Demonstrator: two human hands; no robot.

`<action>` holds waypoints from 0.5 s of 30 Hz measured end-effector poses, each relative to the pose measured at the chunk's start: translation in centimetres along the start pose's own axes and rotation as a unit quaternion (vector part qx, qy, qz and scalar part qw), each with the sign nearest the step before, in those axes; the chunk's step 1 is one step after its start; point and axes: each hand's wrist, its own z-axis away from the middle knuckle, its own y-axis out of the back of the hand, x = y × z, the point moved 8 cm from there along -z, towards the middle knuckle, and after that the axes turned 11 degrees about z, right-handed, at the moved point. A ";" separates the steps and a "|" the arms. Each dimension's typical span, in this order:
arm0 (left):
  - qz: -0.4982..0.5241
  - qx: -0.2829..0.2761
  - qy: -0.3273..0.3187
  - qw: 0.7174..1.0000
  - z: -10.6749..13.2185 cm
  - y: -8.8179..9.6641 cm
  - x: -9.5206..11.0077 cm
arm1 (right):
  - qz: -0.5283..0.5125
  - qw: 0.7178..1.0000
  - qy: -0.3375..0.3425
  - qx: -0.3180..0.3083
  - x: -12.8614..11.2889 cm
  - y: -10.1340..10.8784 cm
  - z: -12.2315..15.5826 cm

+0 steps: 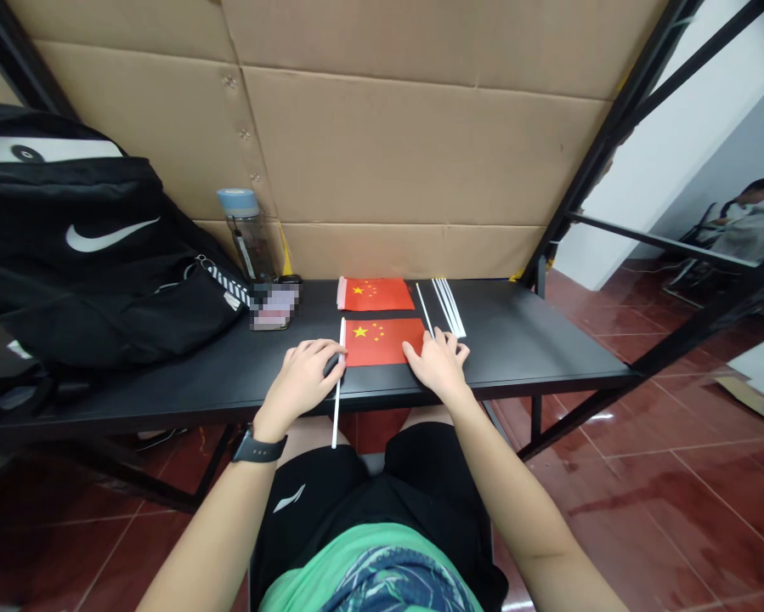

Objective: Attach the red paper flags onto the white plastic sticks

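A small red flag (pixel 387 350) with yellow stars lies flat on the black table, its left edge along a white stick (pixel 336 416) that juts past the table's front edge. My left hand (pixel 307 371) pinches the stick and the flag's left edge between thumb and fingers. At the flag's right end rests my right hand (pixel 440 361), open, fingers spread and thumb on the cloth. A single white stick (pixel 424 308) reaches down to its fingertips. Just behind lies a stack of red flags (pixel 382 294) with pale sleeves. Several more white sticks (pixel 449 308) lie side by side to the right.
A black backpack (pixel 101 255) fills the left of the table (pixel 547 344). Beside it stand a blue-lidded bottle (pixel 247 238) and a blurred-out phone (pixel 276 308). Cardboard (pixel 387 144) walls the back. Dark metal posts flank the table. Another person (pixel 742 212) sits far right.
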 end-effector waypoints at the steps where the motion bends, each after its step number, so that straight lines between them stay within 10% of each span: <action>1: -0.001 0.001 0.001 1.000 0.0 0.0 0.0 | -0.004 1.000 0.000 0.004 0.0 0.1 0.0; 15: -0.003 -0.005 0.003 1.000 -0.1 -0.1 -0.1 | -0.016 1.000 0.011 0.012 0.1 0.3 -0.3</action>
